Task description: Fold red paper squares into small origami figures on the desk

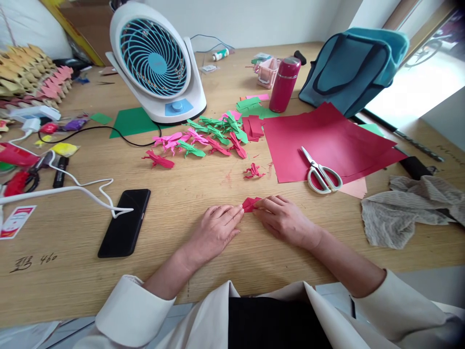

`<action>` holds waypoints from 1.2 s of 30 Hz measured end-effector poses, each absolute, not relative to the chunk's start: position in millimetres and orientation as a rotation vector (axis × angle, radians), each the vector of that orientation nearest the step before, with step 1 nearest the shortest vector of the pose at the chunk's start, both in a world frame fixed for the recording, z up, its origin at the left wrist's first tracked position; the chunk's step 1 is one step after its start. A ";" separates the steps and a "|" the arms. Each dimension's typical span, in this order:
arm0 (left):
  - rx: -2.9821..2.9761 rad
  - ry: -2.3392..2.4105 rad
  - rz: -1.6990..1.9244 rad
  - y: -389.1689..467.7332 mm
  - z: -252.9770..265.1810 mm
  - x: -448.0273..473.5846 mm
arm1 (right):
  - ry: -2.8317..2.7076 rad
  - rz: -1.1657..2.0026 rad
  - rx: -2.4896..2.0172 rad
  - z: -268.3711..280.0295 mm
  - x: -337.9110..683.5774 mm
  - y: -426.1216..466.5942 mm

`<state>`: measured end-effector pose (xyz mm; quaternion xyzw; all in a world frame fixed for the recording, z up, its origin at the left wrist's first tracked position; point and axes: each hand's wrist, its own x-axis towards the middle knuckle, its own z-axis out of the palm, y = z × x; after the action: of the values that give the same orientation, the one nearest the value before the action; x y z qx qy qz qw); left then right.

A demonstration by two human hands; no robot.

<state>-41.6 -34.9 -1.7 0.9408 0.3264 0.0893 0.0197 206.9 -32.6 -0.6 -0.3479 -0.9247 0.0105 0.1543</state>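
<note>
A small piece of folded red paper (249, 204) lies on the wooden table in front of me, between my hands. My left hand (221, 225) holds its left edge under fingers pressed together. From the other side, my right hand (285, 220) grips the paper with bent fingertips, which partly cover it. Just beyond sits a small red folded paper figure (254, 170). Farther back is a loose group of green, pink and red folded paper figures (214, 131).
White-handled scissors (321, 174) rest on large red sheets (290, 145) at the right, near a grey cloth (392, 213). A black phone (125, 223) with a white cable lies left. Behind stand a fan (156, 63), a red flask (285, 85) and a blue bag (348, 72).
</note>
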 end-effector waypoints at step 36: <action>1.979 1.433 0.473 -9.9 7.0 13.9 | -2.149 0.387 -1.127 -2.0 215.7 -28.8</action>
<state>13.9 -9.9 7.0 0.7532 0.5453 0.1800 0.3209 215.7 -28.8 -2.0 -0.4321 -0.8239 0.1482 0.3353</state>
